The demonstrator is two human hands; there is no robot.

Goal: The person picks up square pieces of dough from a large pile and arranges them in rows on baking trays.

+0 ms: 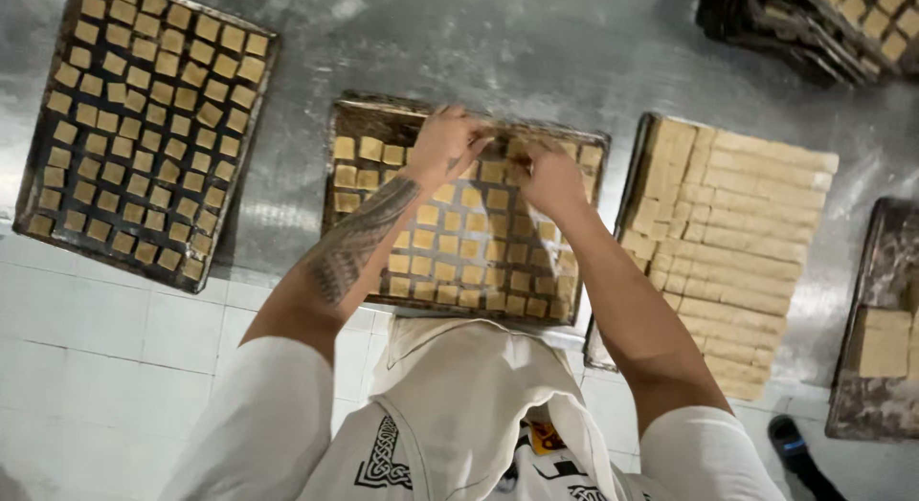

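Now | left hand (442, 142), right hand (550, 176) | grip touching dough squares (498, 152) | tray (459, 310) far edge

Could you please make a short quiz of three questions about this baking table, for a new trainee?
1. True or false: the left tray is filled with small dough squares laid in rows.
2. Where are both hands? A) over the left tray B) at the far edge of the middle tray C) on the uncut slab
3. Fill in: the tray on the right of the middle one holds a dough slab cut into long ____.

Key:
1. True.
2. B: the left hand and the right hand meet over the dough squares there.
3. Strips.
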